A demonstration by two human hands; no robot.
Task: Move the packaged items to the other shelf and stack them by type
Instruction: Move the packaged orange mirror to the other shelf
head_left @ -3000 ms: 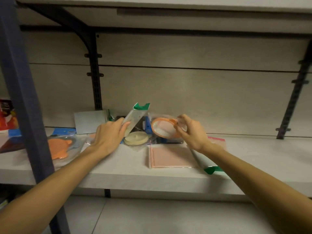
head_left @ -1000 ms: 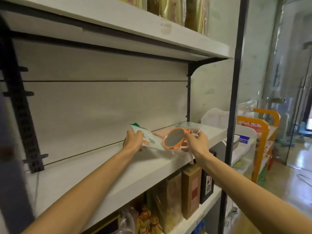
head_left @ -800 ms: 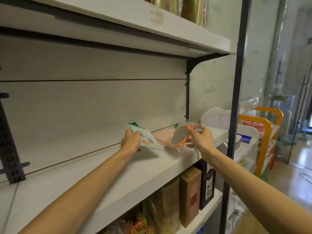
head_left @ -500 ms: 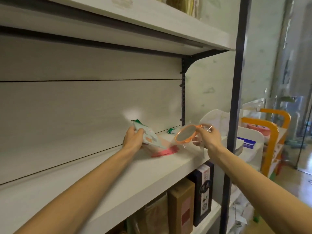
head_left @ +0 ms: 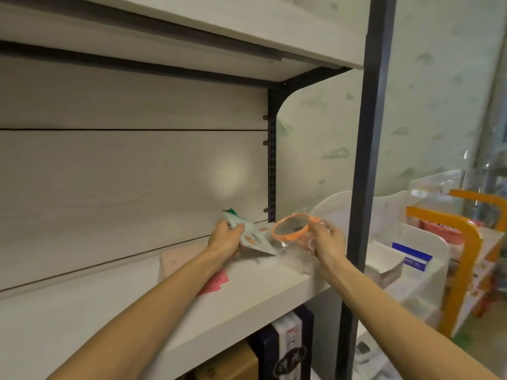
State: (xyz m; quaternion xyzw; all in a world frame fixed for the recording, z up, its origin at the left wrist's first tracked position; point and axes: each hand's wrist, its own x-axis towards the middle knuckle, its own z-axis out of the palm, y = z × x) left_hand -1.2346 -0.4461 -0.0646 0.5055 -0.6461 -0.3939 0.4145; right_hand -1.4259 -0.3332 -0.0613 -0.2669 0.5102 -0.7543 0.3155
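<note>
Left hand (head_left: pixel 225 238) grips a flat packet (head_left: pixel 253 237), tilted, its lower edge near the shelf (head_left: pixel 82 319). Right hand (head_left: pixel 326 240) holds a bagged orange ring (head_left: pixel 291 226) above the shelf's right end. Pink packet (head_left: pixel 178 260) lies flat beneath the left forearm.

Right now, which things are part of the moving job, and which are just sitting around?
Part of the job:
- green-topped packet, held by the left hand
- orange-rimmed lid in clear wrap, held by the right hand
- pink packet lying on the shelf

Just sitting around:
- boxes on the shelf below
- orange rack
</note>
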